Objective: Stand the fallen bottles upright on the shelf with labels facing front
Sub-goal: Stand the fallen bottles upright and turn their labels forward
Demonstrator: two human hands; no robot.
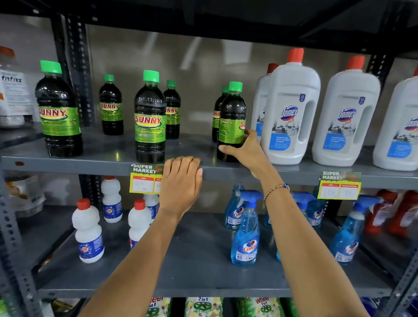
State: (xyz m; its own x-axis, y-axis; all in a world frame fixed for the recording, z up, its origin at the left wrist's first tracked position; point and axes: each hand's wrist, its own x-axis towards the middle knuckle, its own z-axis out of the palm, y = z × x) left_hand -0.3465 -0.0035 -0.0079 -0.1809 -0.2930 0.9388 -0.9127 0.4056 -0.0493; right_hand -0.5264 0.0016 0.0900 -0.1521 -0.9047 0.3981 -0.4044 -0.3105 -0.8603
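Several dark Sunny bottles with green caps stand upright on the grey metal shelf [110,165]. My right hand [246,149] grips the lower part of the rightmost front Sunny bottle [232,118]; its label is turned sideways, with only "SU" showing at the right edge. Another Sunny bottle stands right behind it. My left hand [181,181] rests curled over the shelf's front edge, holding no bottle. The front Sunny bottles at the left [58,111] and middle [150,121] show their labels forward. No bottle lies on its side in view.
White Domex jugs [290,109] with red caps stand close to the right of the held bottle. Yellow price tags [144,179] hang from the shelf edge. Below are white bottles [88,232] and blue Colin sprays [246,230]. A slotted steel upright [79,74] stands at the left.
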